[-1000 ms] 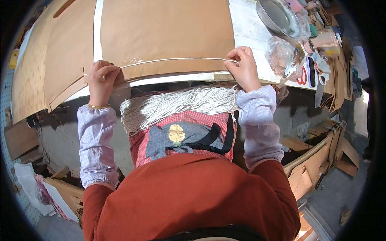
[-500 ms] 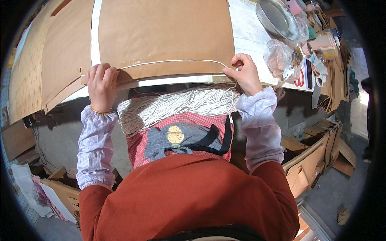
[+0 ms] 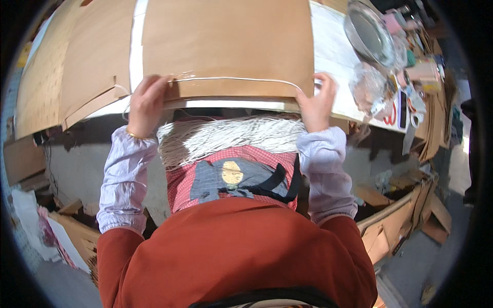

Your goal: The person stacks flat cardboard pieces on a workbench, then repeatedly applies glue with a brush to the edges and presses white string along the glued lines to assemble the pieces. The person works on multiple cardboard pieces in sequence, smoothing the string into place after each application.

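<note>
At far L, a narrower brown sheet lies on the table. Next comes the person's L hand, placed at the near edge; it is blurred, so one cannot tell if its grip is pinching. From this hand the white cord runs w/ a slight curve to the R one, along the near part of a large brown sheet. Below, approx. on the person's lap, a thick bundle of white cords lies crosswise over red checked cloth. The R hand is nr. the large sheet's R edge; its grip is spread, thumb tip at the cord & index finger raised apart. Further R are a metal basin, a clear plastic bag & a dark phone.
</note>
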Motion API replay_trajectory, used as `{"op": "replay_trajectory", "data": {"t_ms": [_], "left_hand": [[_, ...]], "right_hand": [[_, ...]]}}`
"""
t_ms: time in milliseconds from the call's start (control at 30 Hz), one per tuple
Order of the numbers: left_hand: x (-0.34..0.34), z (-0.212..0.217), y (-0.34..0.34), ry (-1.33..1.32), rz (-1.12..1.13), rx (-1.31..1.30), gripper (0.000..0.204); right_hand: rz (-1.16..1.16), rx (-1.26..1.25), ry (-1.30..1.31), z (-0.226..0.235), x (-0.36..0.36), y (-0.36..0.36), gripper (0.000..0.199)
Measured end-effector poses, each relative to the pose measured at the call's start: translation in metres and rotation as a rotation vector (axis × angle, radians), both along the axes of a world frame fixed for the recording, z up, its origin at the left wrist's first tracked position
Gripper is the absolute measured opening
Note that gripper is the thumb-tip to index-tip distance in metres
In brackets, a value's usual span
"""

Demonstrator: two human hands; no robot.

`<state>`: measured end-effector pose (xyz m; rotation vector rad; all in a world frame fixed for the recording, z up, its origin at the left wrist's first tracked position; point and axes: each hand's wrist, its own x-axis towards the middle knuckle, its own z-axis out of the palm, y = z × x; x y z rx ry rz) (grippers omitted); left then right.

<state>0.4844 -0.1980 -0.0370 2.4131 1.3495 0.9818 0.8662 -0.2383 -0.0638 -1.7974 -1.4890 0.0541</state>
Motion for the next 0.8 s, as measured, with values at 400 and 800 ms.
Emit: {"op": "replay_trajectory", "data": {"t_ms": [400, 800], "left_hand": [[-0.003, 0.021, 0.027, -0.121, 0.151, -0.472, 0.022], [0.081, 0.020, -0.018, 0.443, -0.038, -0.034, 0.078]], "right_hand": [[0.339, -0.145, 0.253, 0.014, -0.007, 0.030, 0.011], [0.584, -0.116, -0.374, 0.030, -0.114, 0.017, 0.077]]}}
